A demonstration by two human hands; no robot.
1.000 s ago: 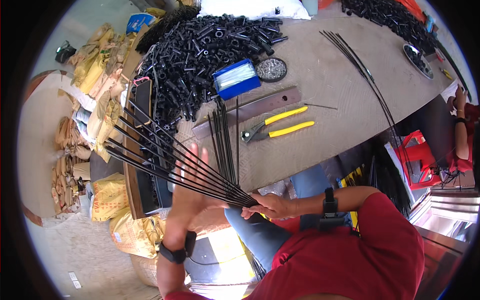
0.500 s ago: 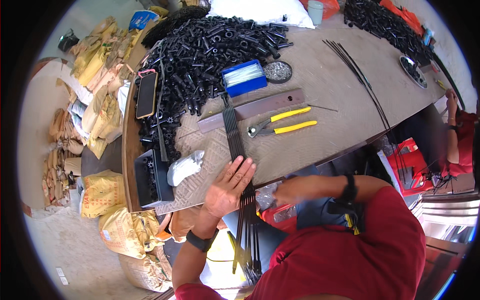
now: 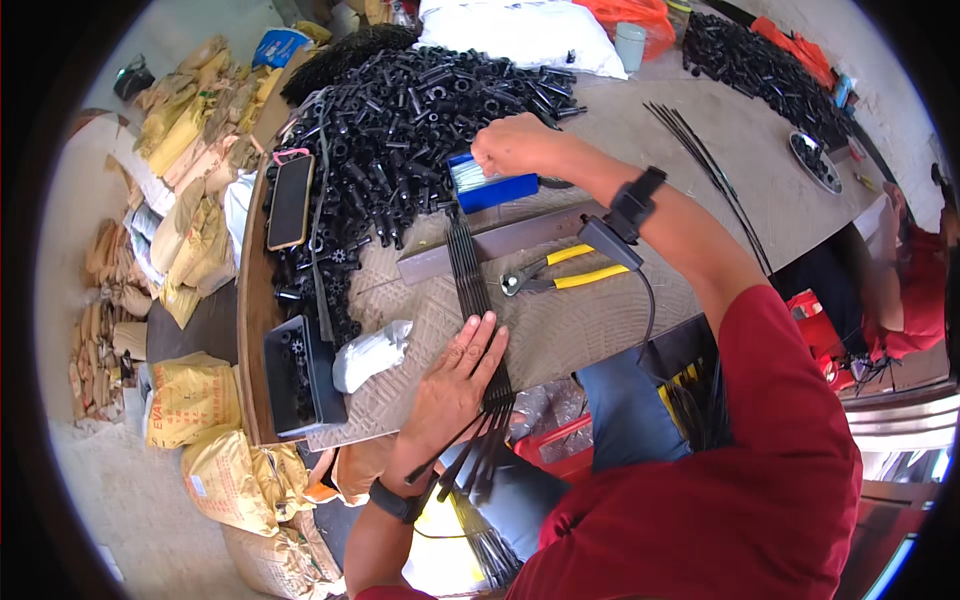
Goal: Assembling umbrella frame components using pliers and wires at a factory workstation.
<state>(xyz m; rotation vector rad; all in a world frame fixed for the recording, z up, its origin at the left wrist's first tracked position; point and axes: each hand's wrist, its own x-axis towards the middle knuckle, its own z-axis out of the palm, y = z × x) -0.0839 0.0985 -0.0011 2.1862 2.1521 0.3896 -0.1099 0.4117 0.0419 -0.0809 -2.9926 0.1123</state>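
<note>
My left hand point(image 3: 452, 385) lies flat, fingers stretched, over a row of thin black rods point(image 3: 466, 265) at the table's near edge. The rods' far ends rest across a grey metal bar point(image 3: 540, 235); their near ends fan out past the edge. Reaching across the table, my right hand point(image 3: 515, 145) dips bent fingers into a blue box point(image 3: 500, 193) of thin pale strips. Its fingertips are partly hidden, so I cannot make out what they pinch. Yellow-handled end nippers point(image 3: 575, 276) lie right of the rods, below my right forearm.
Black tubular parts point(image 3: 390, 130) are heaped behind the rods. A phone point(image 3: 291, 203), a grey bin point(image 3: 300, 385) and a white plastic bundle point(image 3: 370, 355) line the left side. Loose rods point(image 3: 705, 160) and a metal dish point(image 3: 815, 162) lie right. Another person's red sleeve point(image 3: 920, 290) shows far right.
My right hand has moved from beside my lap, up and forward to the blue box. My left hand stays on the rods, whose near ends have spread leftward.
</note>
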